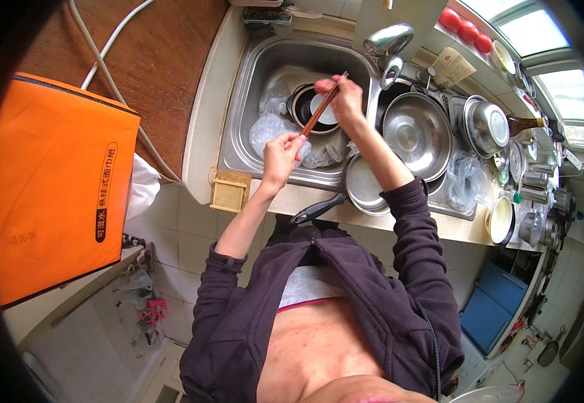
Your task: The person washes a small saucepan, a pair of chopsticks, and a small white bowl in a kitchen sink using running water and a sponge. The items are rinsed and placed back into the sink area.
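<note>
Over the left sink basin (251, 108), both my hands hold a bundle of reddish-brown chopsticks (318, 117). My left hand (283, 157) pinches their lower end. Higher up, my right hand (346, 101) is closed around the other end, slightly blurred. Beneath them, a dark pot with a pale rim (297, 112) stands in the basin with a white bowl (324, 112) inside it. Clear plastic bags (268, 132) lie beside the pot, and a small clear plastic piece (332, 153) lies near the basin's front.
The chrome faucet (389, 40) stands behind the basin. A large steel bowl (417, 136) sits over the right basin, beside stacked steel bowls (488, 123). A pan's black handle (318, 208) juts past the counter edge. A wooden box (230, 191) and orange tissue package (65, 186) are at left.
</note>
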A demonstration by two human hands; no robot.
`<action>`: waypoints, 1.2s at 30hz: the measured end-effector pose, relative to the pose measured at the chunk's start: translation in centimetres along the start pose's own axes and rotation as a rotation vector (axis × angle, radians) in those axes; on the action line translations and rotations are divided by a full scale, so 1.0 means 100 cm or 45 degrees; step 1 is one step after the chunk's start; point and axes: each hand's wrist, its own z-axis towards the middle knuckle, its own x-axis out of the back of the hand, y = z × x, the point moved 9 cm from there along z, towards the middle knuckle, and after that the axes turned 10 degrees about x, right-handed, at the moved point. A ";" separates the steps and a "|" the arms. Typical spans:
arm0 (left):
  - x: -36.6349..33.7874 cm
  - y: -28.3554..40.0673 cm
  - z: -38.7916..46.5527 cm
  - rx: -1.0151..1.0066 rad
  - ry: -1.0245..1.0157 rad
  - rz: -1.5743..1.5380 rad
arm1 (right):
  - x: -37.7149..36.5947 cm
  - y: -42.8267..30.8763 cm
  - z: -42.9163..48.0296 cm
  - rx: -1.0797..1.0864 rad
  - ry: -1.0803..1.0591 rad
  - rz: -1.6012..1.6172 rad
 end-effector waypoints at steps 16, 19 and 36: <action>0.000 0.030 -0.022 -0.406 0.295 0.677 | 0.033 -0.027 0.033 -0.121 -0.098 -0.736; -0.004 0.037 -0.029 -0.545 0.360 0.839 | 0.032 -0.038 0.032 -0.036 -0.079 -1.086; -0.003 0.038 -0.026 -0.478 0.296 0.792 | 0.044 -0.015 0.040 -0.293 -0.103 -0.539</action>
